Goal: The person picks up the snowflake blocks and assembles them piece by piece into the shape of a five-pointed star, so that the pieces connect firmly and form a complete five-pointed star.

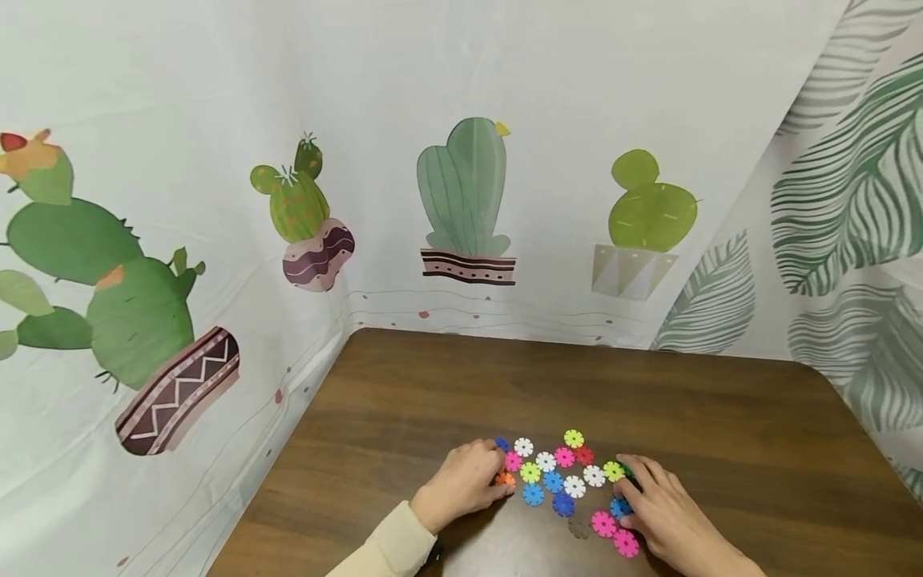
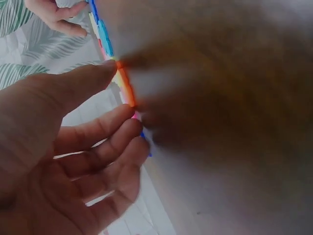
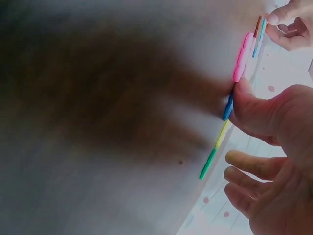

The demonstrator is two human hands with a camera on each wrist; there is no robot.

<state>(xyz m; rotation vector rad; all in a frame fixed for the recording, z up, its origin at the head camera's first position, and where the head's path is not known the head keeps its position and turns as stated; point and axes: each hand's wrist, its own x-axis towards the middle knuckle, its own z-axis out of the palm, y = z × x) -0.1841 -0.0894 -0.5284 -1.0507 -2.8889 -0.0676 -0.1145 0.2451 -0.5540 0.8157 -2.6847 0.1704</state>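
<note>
Many small notched plastic snowflake discs, such as a pink one (image 1: 564,457) and a white one (image 1: 574,486), lie flat on the brown table in the head view. My left hand (image 1: 465,485) is at their left edge; in the left wrist view its thumb and index fingertip pinch an orange disc (image 2: 126,87) by opposite edges. On the right side, my right hand (image 1: 667,513) has its thumb against a blue disc (image 3: 228,107). Its other fingers are loosely bent and spread near a green disc (image 3: 208,164), partly covering it in the head view.
Two pink discs, one of them nearer the front (image 1: 626,542), and a brown disc (image 1: 579,527) lie left of the right hand. The wooden table (image 1: 404,385) meets a pale cloth backdrop (image 1: 382,160) printed with cacti and leaves.
</note>
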